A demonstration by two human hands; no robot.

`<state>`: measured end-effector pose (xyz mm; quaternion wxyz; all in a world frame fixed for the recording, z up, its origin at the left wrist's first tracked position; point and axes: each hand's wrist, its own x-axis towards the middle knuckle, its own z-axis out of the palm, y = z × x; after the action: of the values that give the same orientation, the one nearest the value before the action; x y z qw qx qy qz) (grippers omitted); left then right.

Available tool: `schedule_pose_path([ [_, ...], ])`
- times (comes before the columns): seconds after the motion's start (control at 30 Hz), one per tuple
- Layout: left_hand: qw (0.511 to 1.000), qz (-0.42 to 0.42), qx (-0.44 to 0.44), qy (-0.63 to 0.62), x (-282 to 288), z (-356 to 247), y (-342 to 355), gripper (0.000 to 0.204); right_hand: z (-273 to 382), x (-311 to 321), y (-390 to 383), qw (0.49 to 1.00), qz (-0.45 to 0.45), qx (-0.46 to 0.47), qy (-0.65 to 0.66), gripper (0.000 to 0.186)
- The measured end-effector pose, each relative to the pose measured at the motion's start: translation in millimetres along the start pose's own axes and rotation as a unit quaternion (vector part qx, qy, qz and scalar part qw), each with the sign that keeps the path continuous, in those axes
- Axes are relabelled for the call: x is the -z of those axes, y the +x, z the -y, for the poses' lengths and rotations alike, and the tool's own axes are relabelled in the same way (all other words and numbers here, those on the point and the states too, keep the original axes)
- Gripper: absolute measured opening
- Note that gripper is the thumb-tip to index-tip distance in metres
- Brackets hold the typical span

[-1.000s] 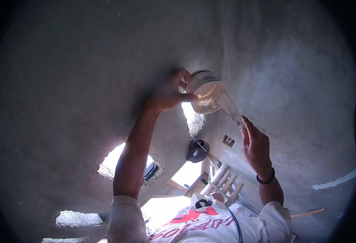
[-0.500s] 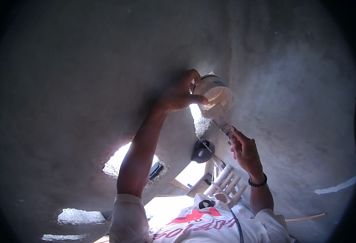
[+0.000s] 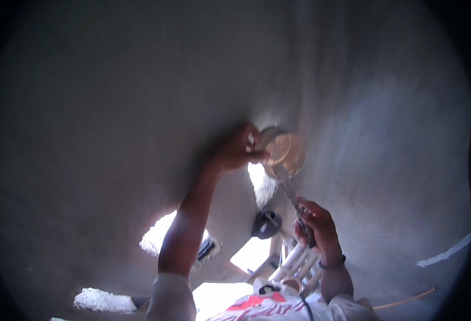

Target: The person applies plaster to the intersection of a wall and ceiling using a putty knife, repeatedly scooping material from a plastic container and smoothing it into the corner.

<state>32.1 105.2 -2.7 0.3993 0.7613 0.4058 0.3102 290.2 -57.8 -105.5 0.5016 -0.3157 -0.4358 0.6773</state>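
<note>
A pale, round, pipe-like piece point(image 3: 294, 155) stands by the seam between two grey wall surfaces, its open end facing me. It is blurred, and whether it is fixed there I cannot tell. My left hand point(image 3: 237, 151) grips its left side, thumb at the rim and fingers around the outside. In my right hand point(image 3: 319, 227) is a putty knife point(image 3: 290, 193), its handle enclosed by my fingers. The blade points up, and its end overlaps the lower rim of the pipe piece. Whether it touches there is unclear.
Bright, rough-edged holes point(image 3: 163, 235) break the wall at the lower left; a dark object point(image 3: 206, 249) sits in one. A dark rounded item point(image 3: 266, 223) is below the pipe piece. Several pale tubes point(image 3: 294, 262) lie near my chest. A thin rod point(image 3: 407, 298) is at lower right.
The whole view has shifted, so the scene appears lower. The putty knife's blade has turned more edge-on, and its handle shows more below my fingers. My left hand keeps its hold.
</note>
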Motion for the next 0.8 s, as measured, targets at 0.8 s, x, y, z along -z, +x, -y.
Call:
schedule_pose_path([
  [0.8, 0.997, -0.03, -0.045, 0.053, -10.5, -2.3, -2.2, 0.061, 447.3, -58.3, 349.7, 0.815, -0.145, 0.554, -0.091, 0.043],
])
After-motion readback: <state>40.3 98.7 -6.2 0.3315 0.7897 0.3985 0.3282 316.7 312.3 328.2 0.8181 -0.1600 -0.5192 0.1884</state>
